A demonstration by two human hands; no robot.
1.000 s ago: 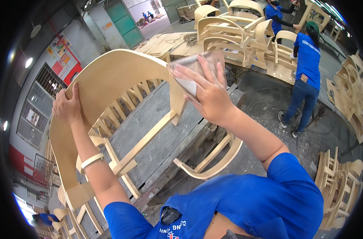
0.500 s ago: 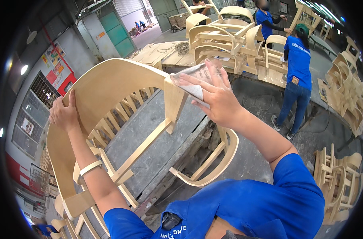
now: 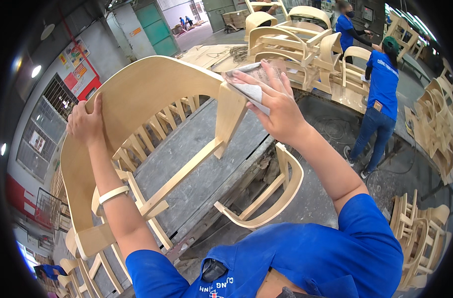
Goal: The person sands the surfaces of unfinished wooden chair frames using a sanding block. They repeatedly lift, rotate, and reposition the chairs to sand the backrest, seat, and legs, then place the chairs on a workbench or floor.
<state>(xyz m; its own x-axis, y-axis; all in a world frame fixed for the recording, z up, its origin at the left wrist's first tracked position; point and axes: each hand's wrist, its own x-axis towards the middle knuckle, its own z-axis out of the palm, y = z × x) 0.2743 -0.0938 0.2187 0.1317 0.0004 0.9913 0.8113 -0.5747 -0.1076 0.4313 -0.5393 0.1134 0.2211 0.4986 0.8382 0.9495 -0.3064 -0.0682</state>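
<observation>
A pale wooden chair frame (image 3: pixel 154 79) with a broad curved backrest tilts up in front of me. My left hand (image 3: pixel 87 123) is closed over the backrest's outer edge on the left, thumb on the inner face. My right hand (image 3: pixel 283 111) holds a folded sheet of sandpaper (image 3: pixel 251 91), brownish with a pale back, against the top corner where the backrest meets a tapered leg (image 3: pixel 231 114). Its fingers lie extended across the sheet, and the thumb is underneath. A straight rail (image 3: pixel 181 176) runs from that leg toward my left forearm.
Under the frame is a grey worktable (image 3: pixel 194 144) with several wooden parts. Another curved chair frame (image 3: pixel 291 191) is beside its right edge. Stacked chair frames (image 3: pixel 286 47) fill the far bench. Two co-workers in blue shirts (image 3: pixel 383 79) stand at the right; more frames (image 3: pixel 420 233) are lower right.
The view has shifted slightly, so the scene sits farther right. My right hand and the sandpaper have moved a little at the corner; my left hand keeps its hold on the backrest.
</observation>
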